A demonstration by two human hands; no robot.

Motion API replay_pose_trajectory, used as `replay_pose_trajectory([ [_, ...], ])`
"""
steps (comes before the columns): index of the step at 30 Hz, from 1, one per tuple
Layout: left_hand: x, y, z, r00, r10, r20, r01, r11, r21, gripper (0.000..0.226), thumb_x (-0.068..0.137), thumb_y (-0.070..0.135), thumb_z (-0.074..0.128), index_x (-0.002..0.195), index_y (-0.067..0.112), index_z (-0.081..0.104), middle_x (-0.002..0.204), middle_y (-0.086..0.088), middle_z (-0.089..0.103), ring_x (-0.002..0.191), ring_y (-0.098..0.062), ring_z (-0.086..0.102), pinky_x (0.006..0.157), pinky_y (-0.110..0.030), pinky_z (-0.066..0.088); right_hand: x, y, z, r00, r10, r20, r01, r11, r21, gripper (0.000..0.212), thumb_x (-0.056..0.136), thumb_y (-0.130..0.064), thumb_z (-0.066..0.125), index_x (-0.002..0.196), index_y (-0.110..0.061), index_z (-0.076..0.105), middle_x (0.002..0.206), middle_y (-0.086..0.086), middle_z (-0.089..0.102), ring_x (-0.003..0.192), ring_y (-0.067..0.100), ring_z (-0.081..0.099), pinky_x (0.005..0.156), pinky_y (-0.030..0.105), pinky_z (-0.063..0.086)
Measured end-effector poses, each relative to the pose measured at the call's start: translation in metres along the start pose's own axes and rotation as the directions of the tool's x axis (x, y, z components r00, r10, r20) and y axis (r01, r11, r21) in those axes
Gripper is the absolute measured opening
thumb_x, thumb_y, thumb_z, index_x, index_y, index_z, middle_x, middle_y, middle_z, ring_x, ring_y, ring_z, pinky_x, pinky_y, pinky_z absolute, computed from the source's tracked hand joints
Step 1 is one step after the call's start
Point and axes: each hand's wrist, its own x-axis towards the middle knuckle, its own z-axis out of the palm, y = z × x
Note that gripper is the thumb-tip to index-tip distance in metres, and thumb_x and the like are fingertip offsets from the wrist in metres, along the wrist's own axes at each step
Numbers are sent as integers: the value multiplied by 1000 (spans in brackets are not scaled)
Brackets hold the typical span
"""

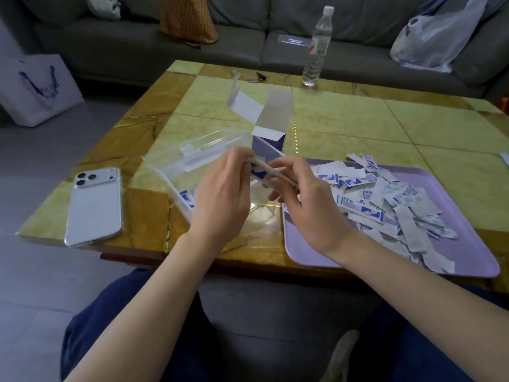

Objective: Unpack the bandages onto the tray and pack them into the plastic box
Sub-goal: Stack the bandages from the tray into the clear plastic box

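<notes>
A lilac tray (468,260) at the table's right front holds a loose pile of white-and-blue wrapped bandages (385,199). Left of it stands a clear plastic box (181,164), lid open, with a few bandages (186,197) inside. My left hand (223,194) and right hand (300,197) meet above the gap between box and tray. Together they hold a small stack of bandages (261,169), fingers curled round its two ends. Behind the hands stands the opened blue-and-white cardboard bandage carton (268,128), flaps up.
A white phone (95,206) lies face down at the table's left front. A water bottle (316,48) stands at the far edge, small keys (256,78) beside it. A grey sofa with bags runs behind; a white shopping bag (38,89) sits on the floor left.
</notes>
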Motion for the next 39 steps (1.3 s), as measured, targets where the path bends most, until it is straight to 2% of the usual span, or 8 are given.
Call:
replay_pose_trajectory([
  [5,4,-15,-23,997,-75,-15,74,997,-27,12,97,9,37,100,13,48,77,15,42,62,-2,41,58,-12,31,33,-9,20,993,-116,-22,113,986,-124,15,94,-12,52,108,-6,55,91,1,67,75,16,66,65,36,53],
  [12,6,-33,-43,983,-171,-74,179,976,121,13,96,6,40,98,13,50,86,9,51,74,0,39,84,-13,23,64,-17,47,970,-241,16,232,912,-338,17,88,-25,59,95,-12,67,85,-2,68,81,17,57,68,23,43],
  [15,6,-36,-50,971,-236,-33,238,955,176,11,95,13,43,106,14,48,90,9,46,83,-6,39,79,-22,20,74,-23,48,985,-139,99,165,924,-344,16,86,-32,63,95,-19,69,84,-3,68,81,17,58,67,30,46],
  [18,0,-47,-57,917,-396,37,372,886,276,37,93,28,49,127,16,40,112,4,43,106,-13,37,88,-25,19,86,-24,43,976,16,216,81,898,-431,13,87,-34,62,92,-25,69,79,-10,64,76,12,57,67,29,47],
  [25,-15,-60,-66,848,-516,119,427,800,422,42,94,29,43,134,14,43,135,-1,39,126,-18,25,105,-31,20,116,3,55,834,414,364,-181,830,-528,17,80,-24,68,84,-7,73,85,10,72,85,25,67,80,38,54],
  [29,-20,-60,-67,840,-523,146,421,797,433,46,96,34,40,137,15,40,140,1,36,130,-17,23,106,-32,20,124,10,72,733,522,436,-193,774,-603,25,78,-23,70,93,-3,73,93,13,72,73,19,65,71,27,51],
  [34,-22,-58,-67,836,-520,177,405,801,440,47,98,35,36,140,15,36,144,2,31,133,-17,21,105,-32,21,125,12,87,634,611,474,-261,746,-613,30,78,-17,73,100,2,68,91,16,71,78,28,70,74,38,58],
  [39,-22,-57,-66,833,-523,179,414,805,425,46,98,34,37,139,15,37,145,1,30,133,-19,21,104,-32,22,120,9,95,581,633,512,-202,721,-662,27,81,-17,71,101,1,67,94,16,71,74,24,65,72,32,54],
])
